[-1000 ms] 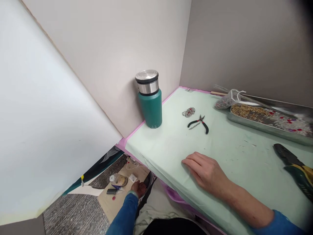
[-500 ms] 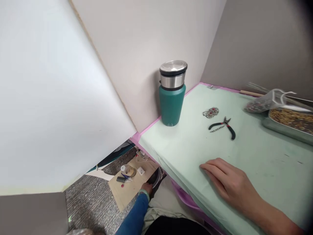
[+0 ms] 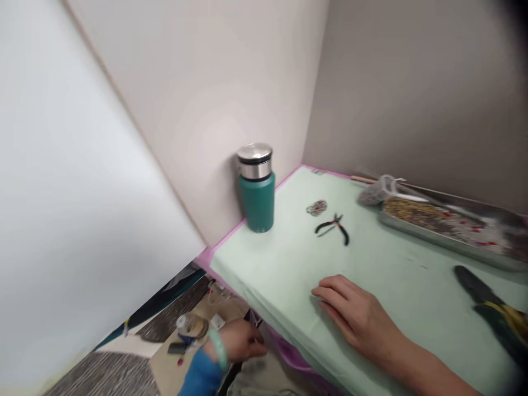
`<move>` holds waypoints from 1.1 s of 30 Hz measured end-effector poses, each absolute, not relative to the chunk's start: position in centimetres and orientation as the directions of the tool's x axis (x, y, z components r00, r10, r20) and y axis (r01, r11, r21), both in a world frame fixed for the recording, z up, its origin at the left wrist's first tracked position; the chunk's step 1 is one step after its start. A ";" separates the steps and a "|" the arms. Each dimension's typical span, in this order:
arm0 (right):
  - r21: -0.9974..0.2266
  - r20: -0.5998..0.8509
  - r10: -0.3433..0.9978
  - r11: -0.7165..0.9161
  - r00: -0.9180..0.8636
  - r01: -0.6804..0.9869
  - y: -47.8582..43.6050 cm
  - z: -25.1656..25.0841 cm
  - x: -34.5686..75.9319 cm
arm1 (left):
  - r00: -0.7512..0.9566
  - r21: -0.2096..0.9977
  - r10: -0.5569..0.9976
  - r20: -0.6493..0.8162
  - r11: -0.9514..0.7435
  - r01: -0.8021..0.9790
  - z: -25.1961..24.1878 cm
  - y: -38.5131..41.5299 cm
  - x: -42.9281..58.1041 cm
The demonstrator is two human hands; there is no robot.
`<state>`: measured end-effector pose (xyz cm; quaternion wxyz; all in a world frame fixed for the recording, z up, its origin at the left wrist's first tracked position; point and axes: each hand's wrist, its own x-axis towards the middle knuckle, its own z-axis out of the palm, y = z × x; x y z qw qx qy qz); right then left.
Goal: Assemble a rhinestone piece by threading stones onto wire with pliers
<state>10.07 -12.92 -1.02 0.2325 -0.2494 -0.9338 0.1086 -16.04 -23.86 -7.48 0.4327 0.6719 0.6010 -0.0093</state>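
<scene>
My right hand (image 3: 357, 315) lies flat, palm down, on the pale green tabletop (image 3: 289, 264) near its front edge, fingers stretched out and holding nothing. My left hand (image 3: 238, 341) hangs below the table edge, over a wooden board on the floor (image 3: 173, 366); it is blurred and its fingers curl inward, so I cannot see whether anything is in them. Small black-handled pliers (image 3: 334, 228) and a little heap of chain or beads (image 3: 317, 208) lie farther back on the table.
A teal bottle with a steel lid (image 3: 256, 188) stands against the left wall. A metal tray of beads (image 3: 445, 226) and a clear bag (image 3: 375, 192) sit at the back right. A dark tool (image 3: 490, 305) lies at the right. Small items (image 3: 187, 330) rest on the floor board.
My left hand has risen from the floor board toward the table edge. My right hand has stayed flat in place. The view has swung back to the right.
</scene>
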 end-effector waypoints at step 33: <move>-0.214 0.020 0.774 -0.615 0.632 0.759 -15.6 -1.9 41.7 | 0.316 -0.055 0.947 0.059 -0.313 0.948 0.0 1.9 -2.1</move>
